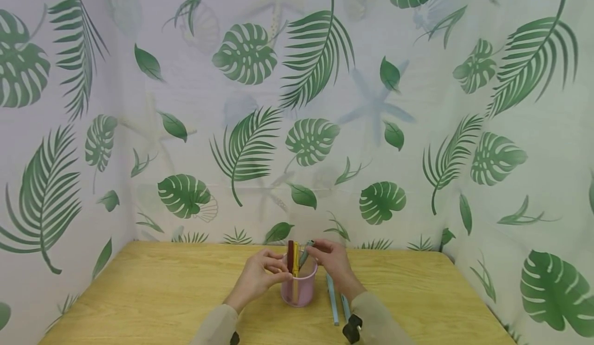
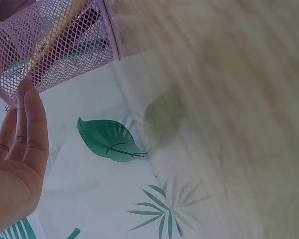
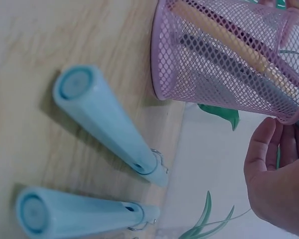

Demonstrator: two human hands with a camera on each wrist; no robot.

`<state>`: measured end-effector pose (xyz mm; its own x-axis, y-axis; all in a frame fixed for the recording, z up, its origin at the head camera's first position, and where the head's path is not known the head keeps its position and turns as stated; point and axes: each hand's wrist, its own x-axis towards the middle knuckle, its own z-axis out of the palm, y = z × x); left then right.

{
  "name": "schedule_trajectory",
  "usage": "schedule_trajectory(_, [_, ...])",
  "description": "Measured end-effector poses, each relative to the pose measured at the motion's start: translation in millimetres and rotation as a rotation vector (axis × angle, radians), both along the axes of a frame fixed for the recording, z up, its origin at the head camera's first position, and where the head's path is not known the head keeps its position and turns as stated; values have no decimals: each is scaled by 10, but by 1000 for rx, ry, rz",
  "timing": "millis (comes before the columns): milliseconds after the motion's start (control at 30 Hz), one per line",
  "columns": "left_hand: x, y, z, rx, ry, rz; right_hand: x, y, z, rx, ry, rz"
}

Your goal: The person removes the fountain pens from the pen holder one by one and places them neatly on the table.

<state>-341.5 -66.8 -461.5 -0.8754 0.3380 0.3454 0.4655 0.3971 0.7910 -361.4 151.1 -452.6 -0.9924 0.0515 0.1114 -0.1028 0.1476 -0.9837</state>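
Observation:
A pink mesh pen holder (image 1: 303,294) stands upright on the table, with a dark red pen (image 1: 290,250) and a yellow pen (image 1: 296,262) leaning inside. At its left side my left hand (image 1: 259,277) holds the rim, thumb at the front and fingers reaching along the side. Over the right of the rim, my right hand (image 1: 333,262) pinches the top end of a grey-green pen (image 1: 303,255). That pen's shaft runs down inside the mesh, as the right wrist view shows. The holder's mesh and pens (image 2: 65,35) also appear in the left wrist view.
Two light blue pens with metal clips, one (image 3: 112,124) nearer the holder and another (image 3: 79,211) beside it, lie on the wooden table (image 1: 185,283) under my right forearm. A leaf-print cloth (image 1: 260,154) hangs behind the table's far edge and along both sides.

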Motion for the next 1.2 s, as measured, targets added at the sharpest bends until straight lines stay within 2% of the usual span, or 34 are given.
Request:
schedule_trajectory(267, [24, 11, -13, -1, -25, 4, -2, 19, 25, -75, 59, 22])
schedule_trajectory(500, [49, 21, -18, -4, -15, 3, -3, 55, 55, -100, 98, 45])
schedule_trajectory(800, [65, 24, -24, -22, -29, 9, 12, 108, 113, -190, 137, 115])
schedule_trajectory(1200, [94, 26, -12, -16, -12, 21, 17, 159, 228, -320, 153, 93])
